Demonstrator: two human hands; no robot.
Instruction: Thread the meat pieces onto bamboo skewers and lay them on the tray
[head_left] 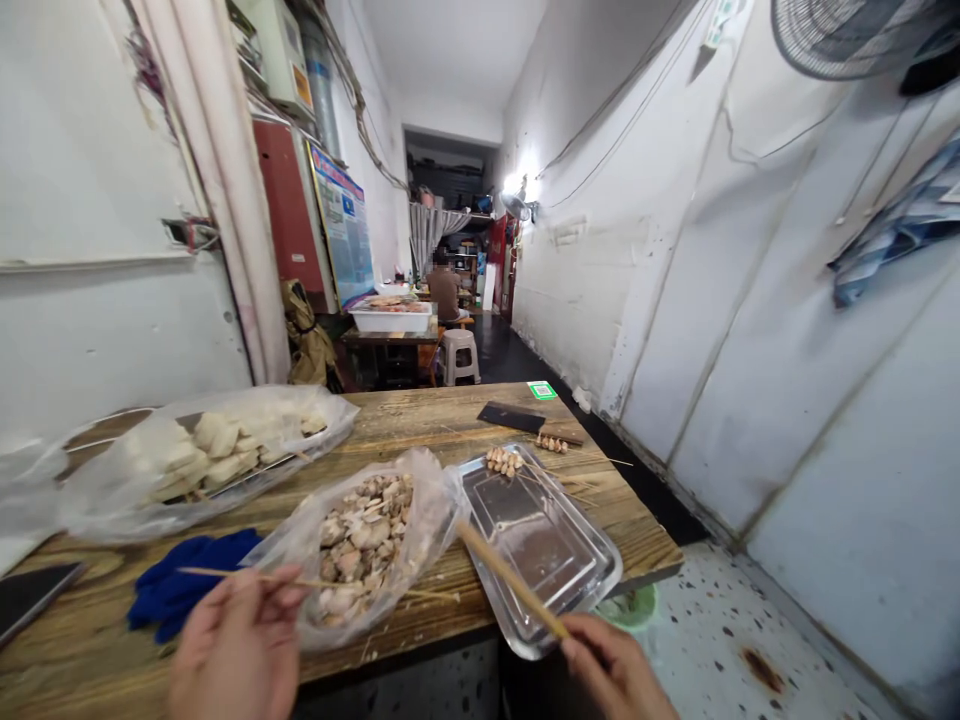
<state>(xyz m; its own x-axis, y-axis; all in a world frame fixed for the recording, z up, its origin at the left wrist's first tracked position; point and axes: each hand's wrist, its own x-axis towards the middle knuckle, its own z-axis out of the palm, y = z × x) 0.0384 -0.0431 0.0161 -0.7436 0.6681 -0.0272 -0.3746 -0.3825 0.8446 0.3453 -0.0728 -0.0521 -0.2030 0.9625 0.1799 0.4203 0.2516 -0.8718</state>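
My left hand [236, 650] pinches a thin bamboo skewer [202, 572], which points left and right above the table edge. My right hand [619, 675] grips the near end of a thicker-looking bamboo stick [506, 575]; its far end slants up and left over the tray's edge. Between my hands lies an open clear plastic bag [435, 505] of small pale-brown food pieces [367, 545], whose kind I cannot make out. On the metal tray [547, 560], threaded pieces [504, 461] sit on skewers at the far end. A blue cloth or glove [187, 575] is beside my left hand.
Another bag [97, 500] with whitish blocks [217, 445] lies at the left of the wooden table [405, 415]. A dark flat object [511, 417] and more skewered pieces [553, 444] are beyond the tray. Farther back, a person [445, 290] sits near a stool [460, 355].
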